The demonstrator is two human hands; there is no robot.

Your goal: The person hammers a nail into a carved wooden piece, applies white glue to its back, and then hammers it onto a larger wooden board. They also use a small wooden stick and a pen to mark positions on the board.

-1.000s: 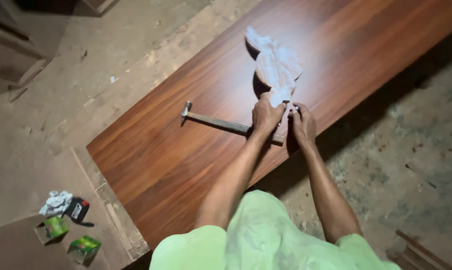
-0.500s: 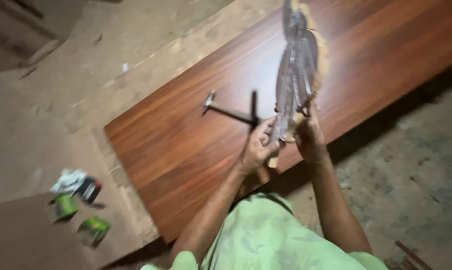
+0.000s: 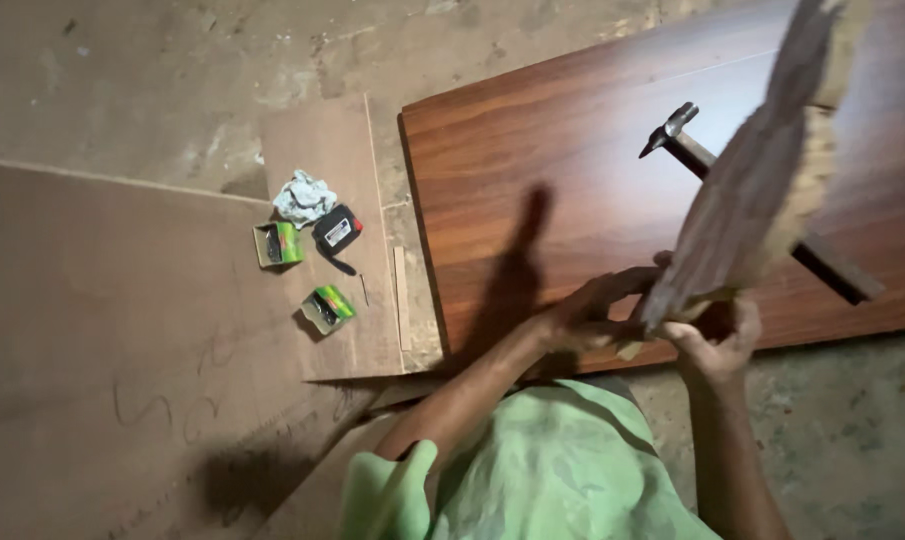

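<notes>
On the floor at far left lie a crumpled white cloth (image 3: pixel 304 196), a small black device (image 3: pixel 337 231) and two green boxes (image 3: pixel 278 243) (image 3: pixel 328 308), all near one another beside the reddish-brown wood panel (image 3: pixel 532 150). At centre, the left hand (image 3: pixel 594 310) and, just to its right, the right hand (image 3: pixel 717 332) are both clamped on the lower end of a rough wooden piece (image 3: pixel 762 190), which is held tilted up above the panel's near edge. Behind that piece a hammer (image 3: pixel 684 133) lies on the panel, its handle running down to the right.

Hammer (image 3: pixel 762 205) blocks right; panel (image 3: pixel 532 170) left bare
</notes>
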